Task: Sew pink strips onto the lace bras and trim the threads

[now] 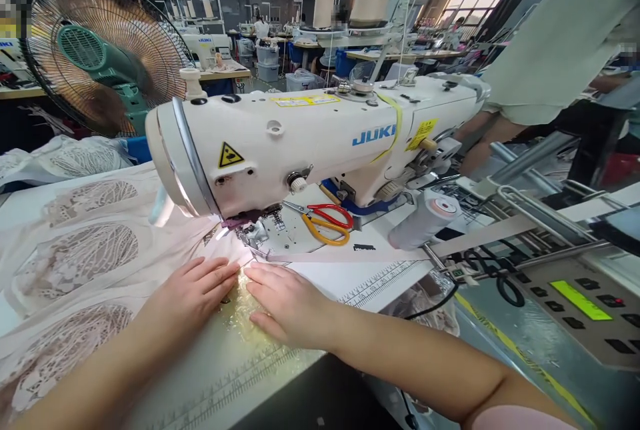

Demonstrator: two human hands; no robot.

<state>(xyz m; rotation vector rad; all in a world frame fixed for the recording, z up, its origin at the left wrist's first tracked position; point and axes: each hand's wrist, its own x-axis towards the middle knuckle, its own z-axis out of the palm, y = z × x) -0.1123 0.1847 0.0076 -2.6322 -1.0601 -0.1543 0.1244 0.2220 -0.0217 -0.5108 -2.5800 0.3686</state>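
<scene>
A pale pink fabric (175, 237) with lace panels (95, 253) spreads over the left of the table and runs under the head of a white JUKI sewing machine (250, 143). My left hand (205, 287) lies flat on the fabric's edge just in front of the presser foot (255, 233), fingers stretched out. Beside it, my right hand (287, 303) rests with fingers extended and thumb apart, over a yellowish, crinkled clear patch (240, 327) on the tabletop. The fingertips of both hands nearly meet. What lies under the fingers is hidden.
Scissors with red and orange handles (327, 223) lie on the machine bed. A grey thread cone (425, 217) stands to the right, near a metal tape guide (510, 217) and a control panel (575, 310). A large fan (100, 50) is at back left; a person in a pale garment (545, 50) is at right.
</scene>
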